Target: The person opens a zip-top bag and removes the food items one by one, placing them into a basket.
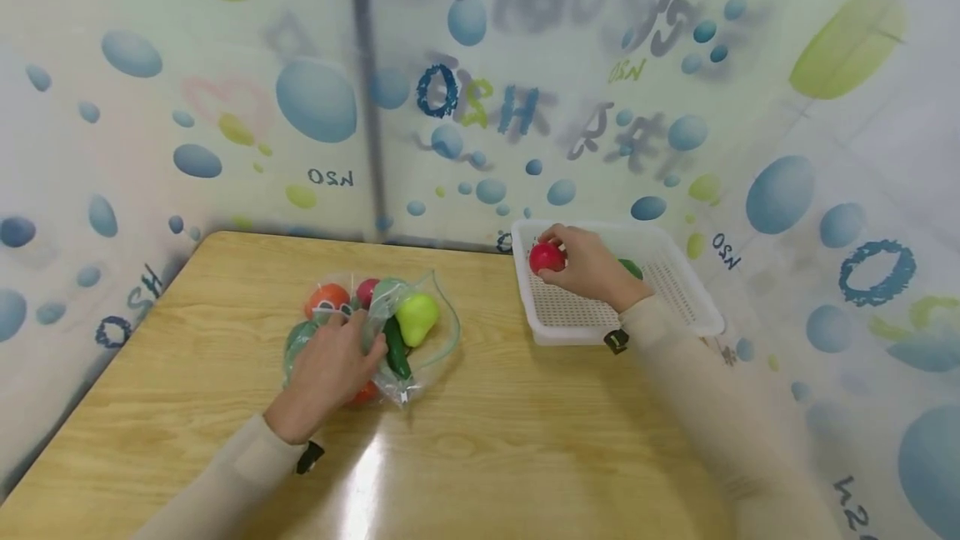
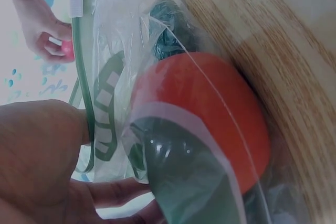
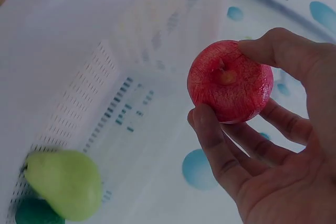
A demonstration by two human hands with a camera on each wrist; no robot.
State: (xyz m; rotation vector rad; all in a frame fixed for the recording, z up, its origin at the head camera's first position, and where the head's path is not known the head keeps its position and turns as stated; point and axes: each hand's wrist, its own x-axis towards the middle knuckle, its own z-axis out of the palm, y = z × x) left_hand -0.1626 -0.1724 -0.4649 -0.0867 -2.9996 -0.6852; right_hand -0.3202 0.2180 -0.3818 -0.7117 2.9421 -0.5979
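Observation:
A clear plastic bag [image 1: 420, 357] of toy fruit lies on the wooden table [image 1: 525, 440]. My left hand [image 1: 351, 333] rests on top of it, fingers curled into the plastic. Inside are an orange fruit [image 1: 327, 298], a yellow-green pear [image 1: 416, 315] and a dark green cucumber [image 1: 395, 348]. In the left wrist view the orange fruit [image 2: 210, 114] presses against the bag. My right hand [image 1: 558, 255] pinches a red apple [image 1: 544, 258] over the near-left corner of a white mesh basket [image 1: 570, 315]. In the right wrist view its fingers [image 3: 220, 156] grip the apple [image 3: 233, 72] above the basket [image 3: 105, 77].
A green pear [image 3: 65, 182] and a dark green item [image 3: 34, 211] lie in the basket. Printed curtain walls [image 1: 465, 107] close in the table's back and sides, and the basket stands at the back right corner.

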